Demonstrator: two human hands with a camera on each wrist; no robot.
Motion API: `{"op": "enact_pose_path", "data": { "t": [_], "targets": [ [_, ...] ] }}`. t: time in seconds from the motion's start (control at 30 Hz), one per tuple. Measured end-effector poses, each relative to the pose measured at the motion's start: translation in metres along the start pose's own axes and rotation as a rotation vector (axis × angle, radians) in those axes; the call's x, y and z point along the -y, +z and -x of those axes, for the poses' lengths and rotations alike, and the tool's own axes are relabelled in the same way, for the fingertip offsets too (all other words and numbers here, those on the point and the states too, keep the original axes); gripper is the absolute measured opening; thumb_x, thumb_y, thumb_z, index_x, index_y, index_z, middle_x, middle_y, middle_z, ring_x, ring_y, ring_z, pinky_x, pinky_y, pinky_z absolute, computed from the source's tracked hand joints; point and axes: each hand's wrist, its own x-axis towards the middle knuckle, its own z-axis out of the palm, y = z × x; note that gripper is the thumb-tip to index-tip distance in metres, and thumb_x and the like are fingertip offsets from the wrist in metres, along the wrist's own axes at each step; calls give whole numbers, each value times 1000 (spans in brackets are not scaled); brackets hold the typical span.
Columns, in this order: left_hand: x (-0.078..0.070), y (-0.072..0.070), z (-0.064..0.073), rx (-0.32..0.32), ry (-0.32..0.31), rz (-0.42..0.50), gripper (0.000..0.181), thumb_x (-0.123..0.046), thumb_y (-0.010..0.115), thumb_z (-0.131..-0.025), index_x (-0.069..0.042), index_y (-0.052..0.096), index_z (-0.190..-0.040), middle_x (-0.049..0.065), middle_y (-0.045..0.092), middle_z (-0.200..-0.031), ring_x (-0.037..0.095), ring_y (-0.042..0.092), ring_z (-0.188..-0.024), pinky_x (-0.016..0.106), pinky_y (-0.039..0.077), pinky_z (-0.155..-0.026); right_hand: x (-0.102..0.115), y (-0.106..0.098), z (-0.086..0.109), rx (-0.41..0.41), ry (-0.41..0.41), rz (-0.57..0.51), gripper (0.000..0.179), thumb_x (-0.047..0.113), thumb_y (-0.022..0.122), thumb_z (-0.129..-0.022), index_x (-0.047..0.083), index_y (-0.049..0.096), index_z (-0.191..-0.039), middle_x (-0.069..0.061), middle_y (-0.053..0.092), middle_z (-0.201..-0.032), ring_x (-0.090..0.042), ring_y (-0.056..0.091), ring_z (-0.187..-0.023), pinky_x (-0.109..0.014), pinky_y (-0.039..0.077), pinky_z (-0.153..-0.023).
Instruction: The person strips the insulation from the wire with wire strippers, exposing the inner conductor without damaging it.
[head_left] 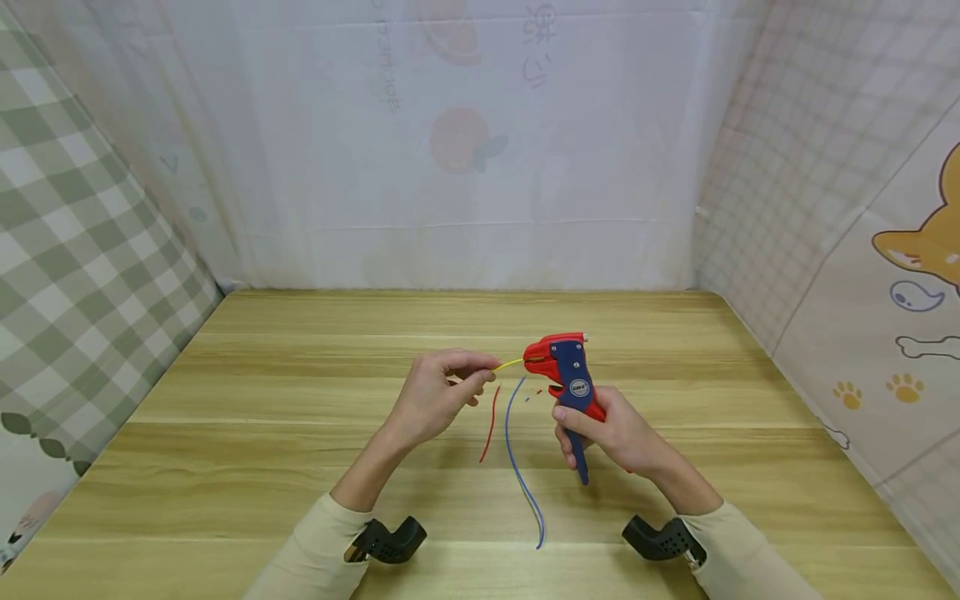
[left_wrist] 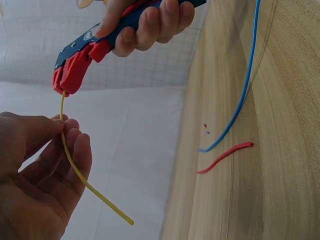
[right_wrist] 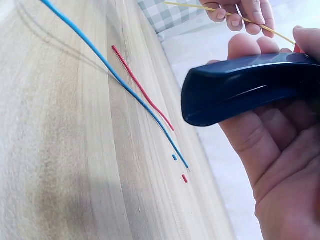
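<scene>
My left hand [head_left: 438, 392] pinches a yellow wire [left_wrist: 75, 167] between thumb and fingers. One end of that wire enters the red nose of a wire stripper [head_left: 576, 375], and the other end hangs free past my palm in the left wrist view. My right hand [head_left: 618, 433] grips the stripper's dark blue and red handles, holding it above the table with the nose turned left. Inside the nose the wire's tip is hidden. Below the hands lie a short red wire [head_left: 490, 425] and a longer blue wire [head_left: 517, 467].
Small cut bits of insulation, a red bit [right_wrist: 184, 178] and a blue bit [right_wrist: 174, 157], lie near the blue wire's bared end. The wooden table [head_left: 262, 433] ends at a white curtain [head_left: 337, 167] behind, with patterned cloth on both sides.
</scene>
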Motion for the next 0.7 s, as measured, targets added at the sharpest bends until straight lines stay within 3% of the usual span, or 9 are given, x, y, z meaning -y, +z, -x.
{"op": "enact_pose_path", "data": {
  "t": [0.17, 0.37, 0.6, 0.7],
  "targets": [
    [-1, -1, 0, 10, -15, -3, 18, -3, 71, -99, -5, 81, -114, 16, 80, -105, 30, 74, -83, 26, 63, -69, 0, 1, 0, -1, 15, 6, 15, 9, 52, -110, -4, 55, -103, -1, 66, -76, -17, 68, -62, -38, 63, -61],
    [-1, -3, -1, 22, -22, -46, 17, -6, 73, -99, -7, 81, -114, 10, 81, -103, 11, 72, -78, 26, 63, -70, 0, 2, -1, 12, -6, -1, 11, 8, 50, -111, -1, 55, -106, -4, 66, -75, -18, 68, -61, -39, 63, -61],
    [-2, -5, -1, 30, -39, -90, 16, -9, 74, -98, -10, 82, -112, 7, 81, -105, 14, 75, -85, 26, 61, -72, -3, 3, -1, 3, -24, 7, 16, 9, 46, -112, 0, 55, -102, -3, 63, -71, -16, 67, -57, -39, 62, -57],
    [-1, -5, -1, 32, -37, -109, 15, -9, 75, -97, -11, 83, -110, 6, 82, -107, 14, 74, -89, 25, 60, -75, -6, 5, -2, -50, -21, 32, 24, 11, 46, -113, -4, 52, -96, 0, 60, -65, -15, 63, -50, -35, 57, -50]
  ]
}}
